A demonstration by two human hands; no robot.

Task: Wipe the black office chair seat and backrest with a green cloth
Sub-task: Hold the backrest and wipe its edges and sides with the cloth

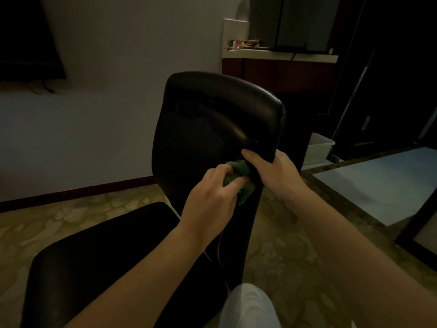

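While left hand [210,192] grips one green cloth [241,168], right hand [276,174] holds one backrest [212,119]

Left hand [210,197], right hand [276,174]: fingers [236,183] curled.

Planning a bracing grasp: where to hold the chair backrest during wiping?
Lower right edge of the backrest, from the right: the rim is thin, so thumb goes in front, fingers behind, as the right hand does, beside the green cloth.
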